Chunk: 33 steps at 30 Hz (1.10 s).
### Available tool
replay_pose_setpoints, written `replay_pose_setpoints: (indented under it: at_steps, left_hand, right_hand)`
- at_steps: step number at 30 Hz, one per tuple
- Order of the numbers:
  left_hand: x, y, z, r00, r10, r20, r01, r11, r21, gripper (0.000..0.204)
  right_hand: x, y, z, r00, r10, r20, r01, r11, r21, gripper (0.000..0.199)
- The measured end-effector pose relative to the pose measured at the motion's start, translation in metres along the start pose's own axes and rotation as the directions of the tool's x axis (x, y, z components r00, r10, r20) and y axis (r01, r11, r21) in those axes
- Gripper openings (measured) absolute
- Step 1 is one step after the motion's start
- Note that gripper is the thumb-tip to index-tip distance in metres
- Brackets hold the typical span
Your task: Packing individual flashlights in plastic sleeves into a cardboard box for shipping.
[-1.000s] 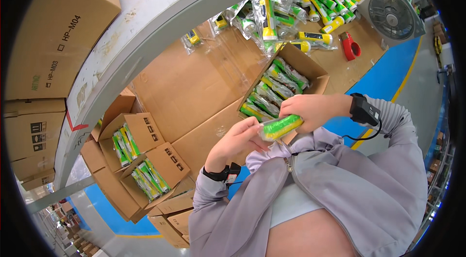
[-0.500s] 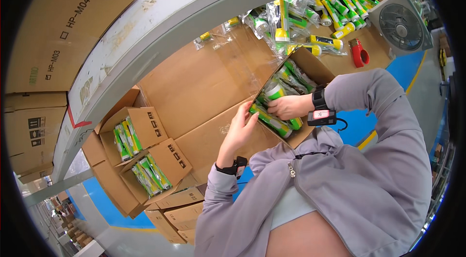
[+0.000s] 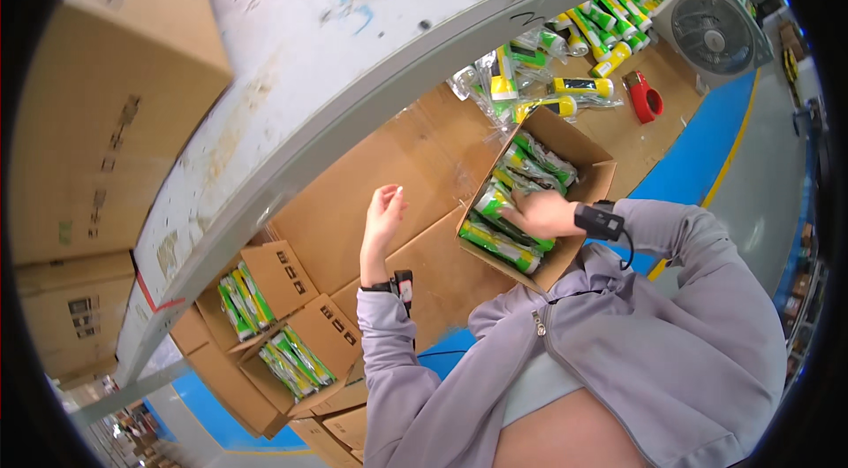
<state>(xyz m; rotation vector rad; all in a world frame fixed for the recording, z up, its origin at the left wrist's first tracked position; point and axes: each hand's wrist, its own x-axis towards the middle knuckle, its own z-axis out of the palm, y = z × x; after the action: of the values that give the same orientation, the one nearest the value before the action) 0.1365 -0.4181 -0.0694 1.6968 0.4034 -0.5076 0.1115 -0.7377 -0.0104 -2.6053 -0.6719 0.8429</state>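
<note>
My right hand (image 3: 546, 213) is down inside an open cardboard box (image 3: 471, 258), thumb and fingers closed on one of the bagged green-and-yellow tubes (image 3: 496, 200). Its fingertips are partly hidden among the tubes. Several such tubes lie side by side in this box, each wrapped in clear plastic, and one (image 3: 500, 245) rests along the near left wall. My left hand (image 3: 383, 213) is raised to the left of the box, over the cardboard-covered table. It holds nothing, and its fingers are loosely bent and apart.
Loose tubes (image 3: 579, 86) are heaped at the far side beside a red tape dispenser (image 3: 643, 97) and a grey fan (image 3: 712, 37). Two open boxes (image 3: 305, 331) with tubes stand at lower left. A white shelf beam (image 3: 353, 106) crosses above, with large cartons (image 3: 106, 132) on the left.
My left hand has left the box's near left edge and moved away to the left. My right hand stays in the box among the tubes. The view has shifted slightly.
</note>
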Motion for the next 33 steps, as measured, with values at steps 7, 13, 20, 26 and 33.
replay_pose_setpoints:
  at_steps: [7,13,20,26,33]
  left_hand:
    - [0.159,0.100,0.026,0.900,0.426,0.092,-0.399,0.723,0.564,0.052]
    - [0.324,0.118,0.014,0.859,0.506,0.083,-0.274,0.316,0.908,0.064]
    - [0.293,0.140,0.066,0.709,0.702,-0.065,-0.331,0.413,0.848,0.057]
    - [0.105,0.139,0.053,0.613,0.784,-0.100,-0.441,0.445,0.780,0.048]
    - [-0.035,0.101,0.036,0.217,0.952,0.214,-0.602,-0.042,0.798,0.052]
  right_hand:
    - [0.016,-0.008,0.039,0.992,0.083,-0.097,-0.078,0.995,0.058,0.051]
    - [0.026,-0.020,0.054,0.983,0.080,-0.166,-0.071,0.996,0.057,0.052]
    - [0.020,-0.021,0.044,0.979,0.195,-0.058,-0.189,0.977,0.099,0.056]
    - [0.005,-0.004,0.014,0.991,0.128,0.024,-0.129,0.950,0.285,0.049]
    - [-0.055,-0.054,-0.092,0.401,-0.071,-0.913,0.332,0.940,0.073,0.036]
